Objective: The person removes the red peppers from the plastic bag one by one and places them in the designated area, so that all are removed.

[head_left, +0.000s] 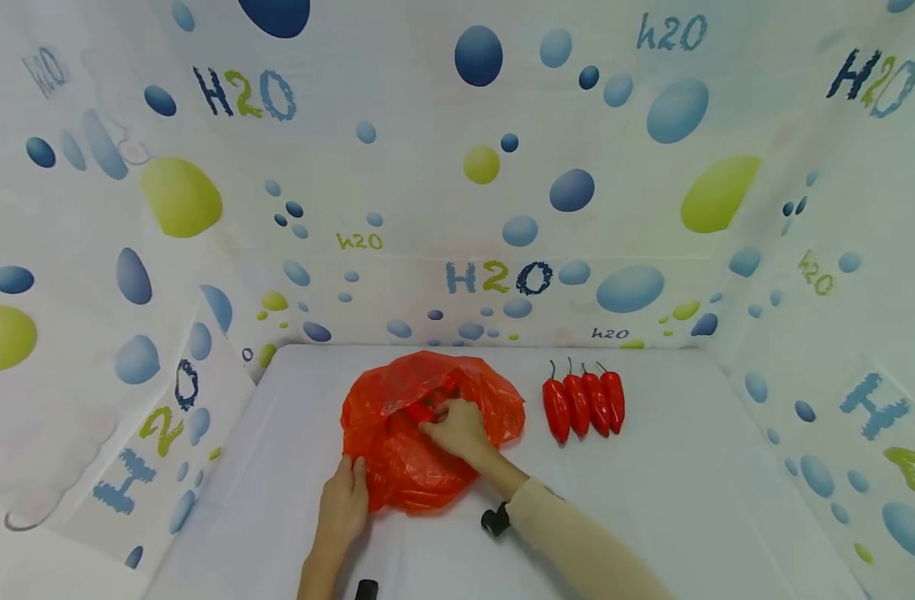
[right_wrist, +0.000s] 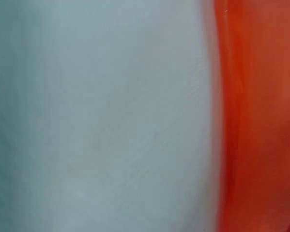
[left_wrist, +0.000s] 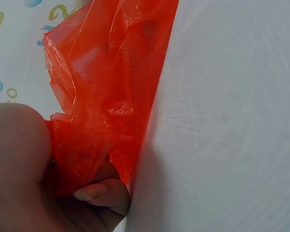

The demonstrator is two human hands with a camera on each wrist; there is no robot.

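A crumpled, see-through red plastic bag (head_left: 420, 471) lies on the white table, its mouth gaping toward the top right. At its near left edge my left hand (head_left: 342, 504) grips the plastic; in the left wrist view the fingers (left_wrist: 108, 193) curl round a gathered fold of it. My right hand (head_left: 461, 429) reaches into the bag's mouth, thumb and fingers bent around a glossy red chili pepper (head_left: 418, 411) that is partly hidden by the hand and the plastic. The right wrist view shows the red bag (right_wrist: 261, 116) close up and blurred, without the fingers.
Several red chili peppers (head_left: 580, 404) lie side by side in a row to the right of the bag, stems pointing away from me. The white table (head_left: 652, 500) ends at a patterned backdrop (head_left: 397, 183) at the rear and both sides.
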